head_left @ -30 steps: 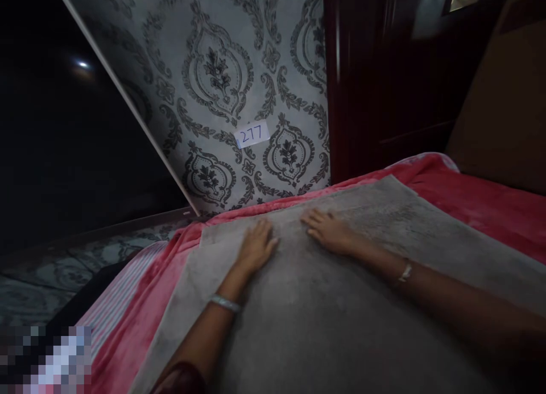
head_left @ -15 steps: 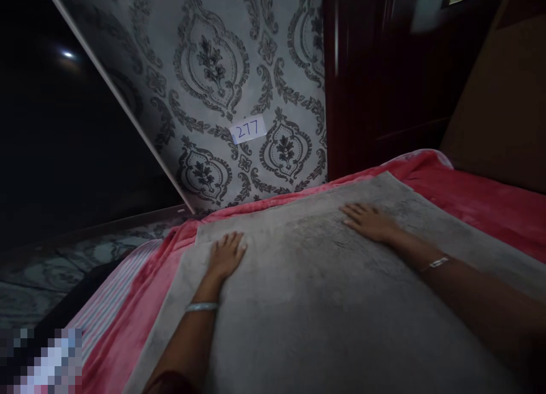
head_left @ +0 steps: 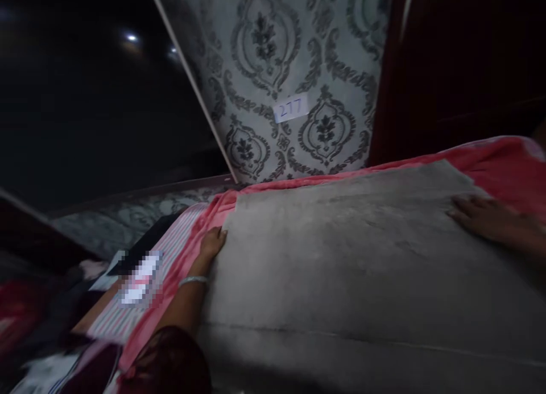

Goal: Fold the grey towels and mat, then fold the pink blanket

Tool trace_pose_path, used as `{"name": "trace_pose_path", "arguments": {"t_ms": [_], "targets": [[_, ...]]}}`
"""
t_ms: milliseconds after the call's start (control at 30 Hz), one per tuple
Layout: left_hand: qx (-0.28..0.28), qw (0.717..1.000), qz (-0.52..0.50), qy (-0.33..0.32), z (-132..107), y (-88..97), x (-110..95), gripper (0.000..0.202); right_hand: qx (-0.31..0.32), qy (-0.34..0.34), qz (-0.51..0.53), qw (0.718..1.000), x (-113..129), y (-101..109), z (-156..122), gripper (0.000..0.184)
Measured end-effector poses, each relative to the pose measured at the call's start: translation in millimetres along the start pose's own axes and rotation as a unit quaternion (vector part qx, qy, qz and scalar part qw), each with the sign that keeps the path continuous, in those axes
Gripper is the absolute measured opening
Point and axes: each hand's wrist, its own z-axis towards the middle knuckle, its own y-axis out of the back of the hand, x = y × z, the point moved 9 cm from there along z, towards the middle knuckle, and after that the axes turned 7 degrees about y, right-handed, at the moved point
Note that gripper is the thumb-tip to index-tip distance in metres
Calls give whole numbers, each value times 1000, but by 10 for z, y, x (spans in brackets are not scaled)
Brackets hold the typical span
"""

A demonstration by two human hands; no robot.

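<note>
Head view, nearest you: your dark red sleeve (head_left: 170, 360) comes in at the bottom left. Just past it a long crease (head_left: 341, 338) runs left to right across the near part of the grey blanket (head_left: 341, 257). That blanket lies spread over the pink blanket (head_left: 495, 155), which shows as a band along its left and far edges.

A second ago both your palms sat close together near the middle of the far edge. They have since slid apart, so each is now out at a side, and the stretch between them lies flat and bare.

Your left hand (head_left: 213, 241), with a bracelet (head_left: 193, 280) on the wrist, rests at the far left corner, fingers bent together over the edge. You cannot tell from here whether it pinches the cloth or only presses on it. Your right hand (head_left: 482, 218) lies palm down by the far right corner, fingers loosely together, somewhat blurred.

Left of the blankets a striped sheet (head_left: 179, 235) shows, with dark clutter (head_left: 42, 326) on the near left, so room there is tight. Farther off, the patterned wall (head_left: 298, 47) with its paper label (head_left: 290, 108) stands close behind the far edge. A dark wooden cupboard (head_left: 460, 70) closes off the far right.
</note>
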Motion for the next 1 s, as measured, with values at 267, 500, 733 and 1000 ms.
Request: {"name": "trace_pose_path", "arguments": {"t_ms": [267,500,733,1000], "targets": [[-2,985,-158,73,-644,93,482,35,37,230,103,967,1699,32,-940,77],[62,947,-287,132,-969,14,771,27,-17,268,98,958,2012,118,-1235,74],[116,907,-372,156,-960,-113,792,29,5,261,89,961,2044,221,-1246,75],[181,879,-430,94,-1032,91,520,45,-26,263,85,961,2085,196,-1226,73]]}}
